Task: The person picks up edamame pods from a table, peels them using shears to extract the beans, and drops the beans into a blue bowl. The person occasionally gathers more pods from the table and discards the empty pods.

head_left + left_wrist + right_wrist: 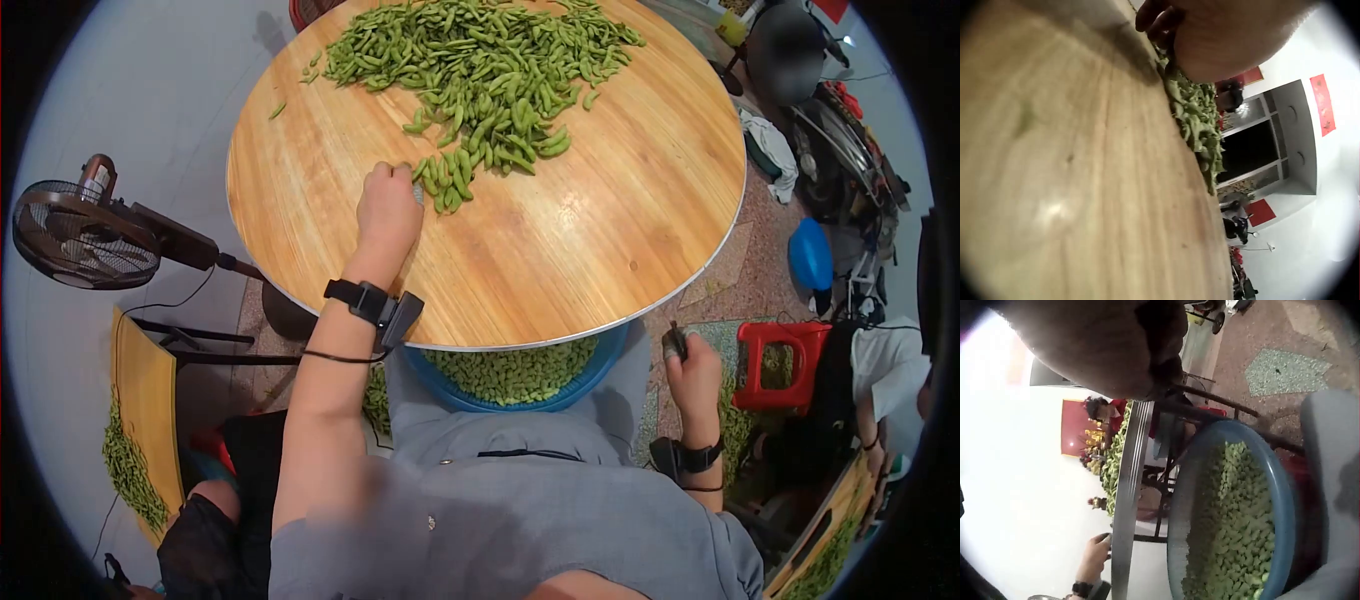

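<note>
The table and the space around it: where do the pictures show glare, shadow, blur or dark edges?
Head view: dark rounded edges, a soft shine on the table; left wrist view: a bright glare spot on the table, shadow beside the left hand, pods slightly blurred; right wrist view: right hand mostly dark, wall nearly washed out white.

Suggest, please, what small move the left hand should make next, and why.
I would probably have the left hand draw the nearest green pods toward the near edge of the table. It is right beside them, and a blue basin of shelled beans sits below that edge. I cannot tell whether it already holds one.
</note>
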The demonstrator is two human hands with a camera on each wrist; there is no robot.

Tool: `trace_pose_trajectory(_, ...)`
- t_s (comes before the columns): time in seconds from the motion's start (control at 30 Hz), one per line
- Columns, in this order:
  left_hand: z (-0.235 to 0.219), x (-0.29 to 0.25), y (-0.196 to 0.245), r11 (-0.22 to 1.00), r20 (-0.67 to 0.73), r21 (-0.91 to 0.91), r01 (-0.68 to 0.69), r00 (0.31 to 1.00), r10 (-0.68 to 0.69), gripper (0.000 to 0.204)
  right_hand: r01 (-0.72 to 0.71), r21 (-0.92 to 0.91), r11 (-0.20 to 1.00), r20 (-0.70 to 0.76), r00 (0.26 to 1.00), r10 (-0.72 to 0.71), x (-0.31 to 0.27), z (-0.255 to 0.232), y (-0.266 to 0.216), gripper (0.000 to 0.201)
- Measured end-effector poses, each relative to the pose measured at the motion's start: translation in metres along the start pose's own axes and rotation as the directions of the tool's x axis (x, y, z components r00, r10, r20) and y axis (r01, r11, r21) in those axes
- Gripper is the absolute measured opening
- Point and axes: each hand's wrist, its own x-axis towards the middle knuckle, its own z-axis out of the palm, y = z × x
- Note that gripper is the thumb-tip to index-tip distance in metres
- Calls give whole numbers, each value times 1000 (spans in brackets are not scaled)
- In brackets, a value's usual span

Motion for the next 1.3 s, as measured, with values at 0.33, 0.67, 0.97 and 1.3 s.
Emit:
trace_pose_trajectory(0.33, -77, -59, 46, 290, 709, -663, 690, 703, -52, 15, 44, 734, 678, 243, 915, -322, 4, 11, -95, 37)
trace_pose_trajectory(0.67, -111, -115, 83, 186, 812, -583, 791, 558, 173, 17, -45, 827, 561, 426, 701, -571, 12, 18, -136, 39)
trace_pose_trajectory(0.97, -121, -115, 81, 36, 824, -519, 854, 488, 286, 15, -614, 723, 316, 670, 511, -539, 12, -13, -144, 38)
trace_pose_trajectory(1.3, -131, -128, 99, 650, 463, -725, 228, 860, 214, 12, 0, 877, 480, 304, 774, -556, 10, 16, -139, 45)
